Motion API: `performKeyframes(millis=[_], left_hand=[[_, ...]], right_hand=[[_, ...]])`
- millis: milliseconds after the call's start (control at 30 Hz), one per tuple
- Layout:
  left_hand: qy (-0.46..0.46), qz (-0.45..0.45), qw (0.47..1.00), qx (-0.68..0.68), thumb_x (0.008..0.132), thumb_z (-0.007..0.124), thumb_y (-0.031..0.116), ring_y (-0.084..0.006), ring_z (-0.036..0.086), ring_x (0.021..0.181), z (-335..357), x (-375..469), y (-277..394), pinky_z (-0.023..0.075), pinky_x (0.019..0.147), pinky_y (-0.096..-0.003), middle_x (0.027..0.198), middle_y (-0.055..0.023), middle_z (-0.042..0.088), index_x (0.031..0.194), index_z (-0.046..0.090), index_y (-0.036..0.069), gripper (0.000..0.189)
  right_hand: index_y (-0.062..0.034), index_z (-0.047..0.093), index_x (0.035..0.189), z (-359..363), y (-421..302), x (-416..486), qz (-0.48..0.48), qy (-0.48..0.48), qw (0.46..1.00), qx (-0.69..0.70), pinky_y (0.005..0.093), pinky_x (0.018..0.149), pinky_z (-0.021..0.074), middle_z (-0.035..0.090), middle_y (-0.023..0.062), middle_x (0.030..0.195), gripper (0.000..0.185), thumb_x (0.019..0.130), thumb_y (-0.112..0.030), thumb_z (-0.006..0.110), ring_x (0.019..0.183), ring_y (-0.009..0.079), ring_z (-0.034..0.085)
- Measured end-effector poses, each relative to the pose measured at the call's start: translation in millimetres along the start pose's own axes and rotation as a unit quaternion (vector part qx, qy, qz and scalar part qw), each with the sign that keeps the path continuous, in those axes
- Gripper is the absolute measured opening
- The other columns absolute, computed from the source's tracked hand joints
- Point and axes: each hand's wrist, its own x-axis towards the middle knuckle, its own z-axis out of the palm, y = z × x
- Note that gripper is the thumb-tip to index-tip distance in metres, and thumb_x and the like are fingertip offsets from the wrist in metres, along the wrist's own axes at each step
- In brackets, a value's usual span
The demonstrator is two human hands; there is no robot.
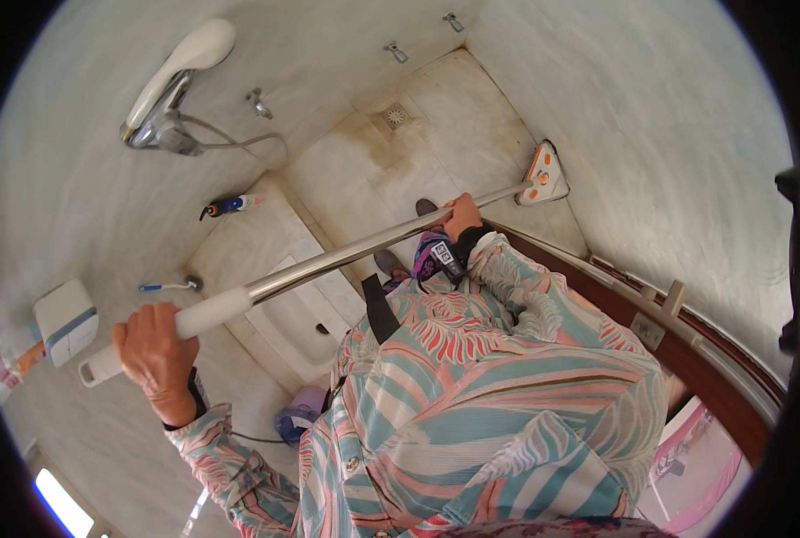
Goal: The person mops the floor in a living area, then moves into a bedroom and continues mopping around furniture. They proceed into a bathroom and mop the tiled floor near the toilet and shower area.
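My left hand (154, 356) is closed round the white plastic grip of a long-handled mop (346, 254), near the handle's end. Farther down the metal pole, my right hand (462, 216) grips it in front of my body. The pole slants across the view to a triangular white mop head (545, 176) with orange parts and a dark rim. That head lies at the foot of the right wall, on the tiled floor (433, 168). Brown staining shows on the tiles around a square floor drain (395, 116).
A squat toilet (299, 323) is set in a raised step. A shower head (205, 44), taps (258, 104), a bottle (225, 206) and a blue-handled brush (168, 287) are along the walls. A brown door frame (615, 316) runs at right; a purple bucket (303, 410) is lower left.
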Motion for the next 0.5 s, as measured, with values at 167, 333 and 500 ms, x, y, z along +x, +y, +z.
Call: performKeyframes(millis=[167,333,500], left_hand=[[0.013,0.069,0.997,-0.008,0.057,0.057,0.006,-0.0196,0.043,0.052,0.3,65.7,41.9,0.0319,0.054,-0.0309,0.055,-0.0031,0.037,0.059,0.042,0.012,0.017],[-0.012,0.087,0.996,0.007,0.057,0.058,0.004,-0.0199,0.044,0.053,-42.4,108.4,64.5,0.0320,0.054,-0.0315,0.056,-0.0032,0.039,0.061,0.044,0.011,0.016],[-0.003,0.089,0.995,0.043,0.060,0.061,0.001,-0.0200,0.046,0.055,-95.9,115.2,78.2,0.0317,0.054,-0.0317,0.058,-0.0033,0.044,0.064,0.048,0.010,0.016]], right_hand=[[0.0013,0.044,0.083,-42.2,7.3,17.3,0.084,0.040,0.995,0.027,0.0354,0.062,0.0464,0.059,0.0163,0.074,0.022,0.067,-0.003,0.059,0.072,0.0297,0.060],[0.0022,0.045,0.077,-69.2,14.6,36.2,0.004,0.031,0.988,-0.149,0.0397,0.060,0.0447,0.058,0.0194,0.069,0.021,0.064,-0.007,0.058,0.069,0.0368,0.058],[0.0016,0.047,0.084,-46.8,16.9,46.0,-0.030,0.059,0.985,-0.160,0.0409,0.057,0.0461,0.057,0.0191,0.069,0.035,0.061,-0.015,0.067,0.069,0.0370,0.058]])
